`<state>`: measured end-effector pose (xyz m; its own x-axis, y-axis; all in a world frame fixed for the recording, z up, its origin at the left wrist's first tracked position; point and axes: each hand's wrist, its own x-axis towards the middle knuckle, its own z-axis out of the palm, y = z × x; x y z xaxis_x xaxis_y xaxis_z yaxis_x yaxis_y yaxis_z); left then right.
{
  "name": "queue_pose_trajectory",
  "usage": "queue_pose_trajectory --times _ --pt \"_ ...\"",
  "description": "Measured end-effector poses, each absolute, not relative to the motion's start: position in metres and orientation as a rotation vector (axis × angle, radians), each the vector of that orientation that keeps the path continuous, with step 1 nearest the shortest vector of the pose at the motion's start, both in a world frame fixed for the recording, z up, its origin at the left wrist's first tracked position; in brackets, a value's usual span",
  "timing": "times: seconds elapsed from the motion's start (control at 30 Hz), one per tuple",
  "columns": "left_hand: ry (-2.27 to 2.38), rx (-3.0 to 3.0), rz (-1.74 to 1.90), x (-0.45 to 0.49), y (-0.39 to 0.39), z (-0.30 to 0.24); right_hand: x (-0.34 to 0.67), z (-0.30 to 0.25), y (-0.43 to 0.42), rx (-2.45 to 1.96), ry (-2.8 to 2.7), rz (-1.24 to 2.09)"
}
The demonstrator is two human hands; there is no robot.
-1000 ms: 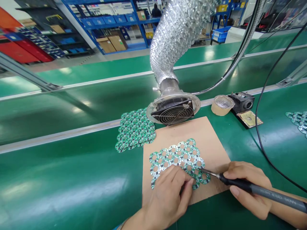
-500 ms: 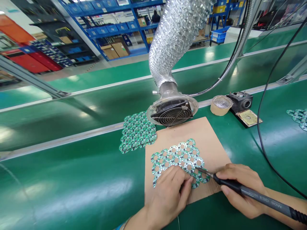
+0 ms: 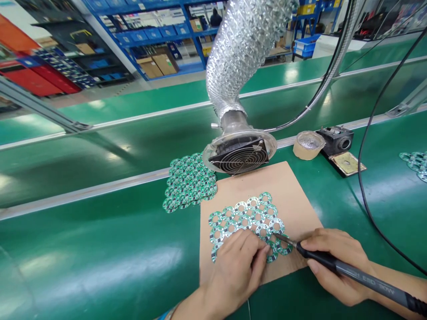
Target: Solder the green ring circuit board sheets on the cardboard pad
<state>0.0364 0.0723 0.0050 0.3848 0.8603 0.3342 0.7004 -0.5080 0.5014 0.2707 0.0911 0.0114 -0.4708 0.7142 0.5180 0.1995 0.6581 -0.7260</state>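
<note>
A panel of joined ring-shaped green circuit boards (image 3: 245, 222) lies on a brown cardboard sheet (image 3: 290, 191). My left hand (image 3: 233, 264) rests over the panel's near edge, its fingers curled and the thumb and forefinger pinched together. A thin strand of what looks like solder wire (image 3: 248, 309) shows below that hand; the pinch hides its other end. In my right hand (image 3: 340, 262) is a soldering iron (image 3: 333, 261), held like a pen. Its tip touches or nearly touches a ring at the panel's right side, close to my left fingertips.
A stack of similar circuit board panels (image 3: 190, 182) sits left of the cardboard. Behind it hangs a fume extractor (image 3: 242, 155) on a foil duct. At right are a tape roll (image 3: 307, 146), an iron stand with a sponge (image 3: 338, 142), a black cable (image 3: 362, 178) and more boards (image 3: 416, 163).
Both hands and the soldering iron keep nearly the same place on the panel. The iron's handle has turned slightly, and the view has shifted a little.
</note>
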Motion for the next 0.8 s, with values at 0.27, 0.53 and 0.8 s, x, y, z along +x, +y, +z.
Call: queue_pose_trajectory --times 0.27,0.53,0.8 --pt "1.351 2.323 0.891 0.037 0.070 0.011 0.284 0.014 0.090 -0.754 -1.936 0.827" --pt "1.273 2.338 0.888 0.061 0.069 0.018 0.312 0.016 0.090 -1.048 -1.892 0.950" --pt "1.296 2.341 0.901 0.062 0.070 0.013 0.306 0.018 0.089 -0.965 -1.879 1.006"
